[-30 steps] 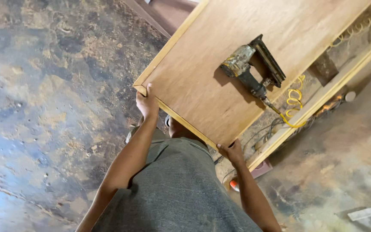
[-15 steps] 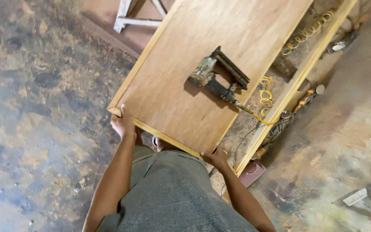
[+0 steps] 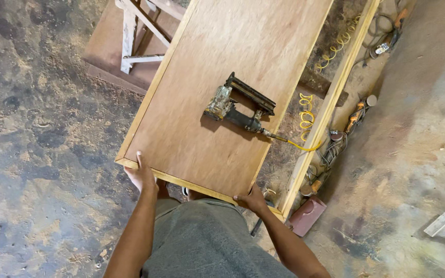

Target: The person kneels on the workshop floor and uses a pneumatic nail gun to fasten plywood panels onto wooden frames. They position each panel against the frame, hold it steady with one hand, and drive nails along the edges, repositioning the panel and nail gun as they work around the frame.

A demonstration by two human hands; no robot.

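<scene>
I gripped the near edge of a large plywood panel with both hands, well apart from each other, as I stood over it on a dusty workshop floor. My left hand, low and left of centre in the frame, was clamped over the panel's near left corner, fingers curled on top. My right hand, low and right of centre, held the near right corner, fingers wrapped over the pale wood strip that trimmed the edge. The panel ran from the bottom centre of the frame up to the top right. A pneumatic nail gun lay on its side on the panel, near the middle of the frame, touching neither hand. Its coiled yellow air hose dropped off the panel's right edge toward a long wooden rail beside it. A white trestle showed at the upper left, partly under the panel.
</scene>
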